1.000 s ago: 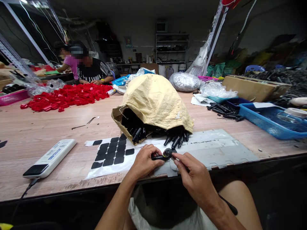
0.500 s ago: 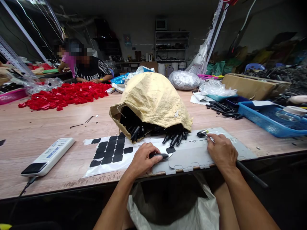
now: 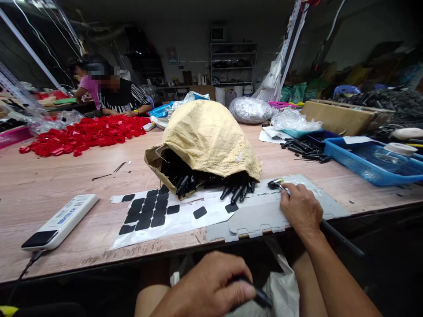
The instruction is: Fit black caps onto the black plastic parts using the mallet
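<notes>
My left hand [image 3: 214,281] is low in front of the table edge, above a pale plastic bag [image 3: 284,286] at my lap. Its fingers are closed around a black pen-shaped piece [image 3: 263,298], somewhat blurred. My right hand [image 3: 302,209] rests on the grey board [image 3: 251,220], closed on a thin metal-shafted tool [image 3: 284,189] with a black head beside a small yellow-green bit. Similar black pieces [image 3: 236,193] spill from a tan sack [image 3: 205,136] just beyond the board. Left of the board lies a white sheet [image 3: 185,222] bearing black rounded-square stickers [image 3: 149,206].
A white device with a cable [image 3: 61,222] lies at the left. Red parts [image 3: 89,132] are heaped farther back, near two people. Blue basket [image 3: 370,165], black parts [image 3: 306,147] and a cardboard box [image 3: 346,115] stand at the right. A dark rod [image 3: 343,240] juts past the table edge.
My left hand has come off the board, down and toward me past the table edge, carrying the black pen-shaped piece. A separate black sticker on the sheet is now uncovered. My right hand stays put.
</notes>
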`<state>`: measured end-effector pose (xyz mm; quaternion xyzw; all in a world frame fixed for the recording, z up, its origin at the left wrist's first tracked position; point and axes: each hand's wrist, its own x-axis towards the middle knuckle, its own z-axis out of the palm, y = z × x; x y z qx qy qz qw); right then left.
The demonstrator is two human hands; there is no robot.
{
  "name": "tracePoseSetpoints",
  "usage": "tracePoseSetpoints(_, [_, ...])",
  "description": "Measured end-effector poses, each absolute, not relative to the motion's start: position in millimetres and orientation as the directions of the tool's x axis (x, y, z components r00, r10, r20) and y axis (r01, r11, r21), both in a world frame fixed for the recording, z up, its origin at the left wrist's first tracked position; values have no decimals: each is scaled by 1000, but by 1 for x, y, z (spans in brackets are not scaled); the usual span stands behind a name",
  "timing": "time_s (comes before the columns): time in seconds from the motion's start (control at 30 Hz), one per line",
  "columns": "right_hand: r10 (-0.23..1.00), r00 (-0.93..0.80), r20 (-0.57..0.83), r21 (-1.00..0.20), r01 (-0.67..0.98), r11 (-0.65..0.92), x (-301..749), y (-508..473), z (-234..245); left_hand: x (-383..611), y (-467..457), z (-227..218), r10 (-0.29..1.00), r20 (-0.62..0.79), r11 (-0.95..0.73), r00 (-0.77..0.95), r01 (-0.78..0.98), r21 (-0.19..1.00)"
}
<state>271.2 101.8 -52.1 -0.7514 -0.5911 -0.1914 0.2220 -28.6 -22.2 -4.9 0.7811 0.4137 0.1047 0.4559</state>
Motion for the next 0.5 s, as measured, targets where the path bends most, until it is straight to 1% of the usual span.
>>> tracePoseSetpoints(0.07, [807, 221, 548, -107, 975, -194, 271, 102, -52, -20, -34, -32, 715, -344, -218, 609, 661, 718])
tracePoseSetpoints(0.13, [808, 220, 547, -112, 975, -190, 270, 102, -52, -11, -36, -66, 723, -440, -191, 533, 766, 613])
tracePoseSetpoints(0.17, [807, 221, 547, -114, 975, -190, 270, 102, -52, -5, -35, -83, 712, -521, -177, 471, 838, 516])
tracePoseSetpoints(0.23, [807, 225, 546, -118, 974, -193, 270, 102, -52, 6, -32, -110, 662, -654, -177, 366, 924, 338])
tracePoseSetpoints(0.27, [806, 227, 546, -117, 974, -195, 269, 102, -52, 10, -31, -118, 628, -703, -195, 333, 942, 272])
tracePoseSetpoints(0.3, [806, 228, 546, -117, 974, -196, 269, 102, -52, 14, -30, -121, 599, -732, -223, 325, 945, 238])
tracePoseSetpoints(0.37, [806, 228, 546, -116, 973, -197, 269, 102, -53, 17, -30, -115, 563, -747, -291, 353, 931, 221])
tracePoseSetpoints(0.4, [807, 228, 545, -116, 974, -197, 269, 102, -53, 16, -30, -106, 555, -734, -326, 392, 914, 242])
tracePoseSetpoints(0.43, [807, 229, 544, -117, 973, -198, 269, 102, -53, 13, -30, -93, 550, -705, -355, 448, 889, 288])
tracePoseSetpoints(0.5, [807, 233, 543, -119, 972, -201, 269, 102, -53, 6, -25, -60, 550, -582, -388, 599, 800, 457])
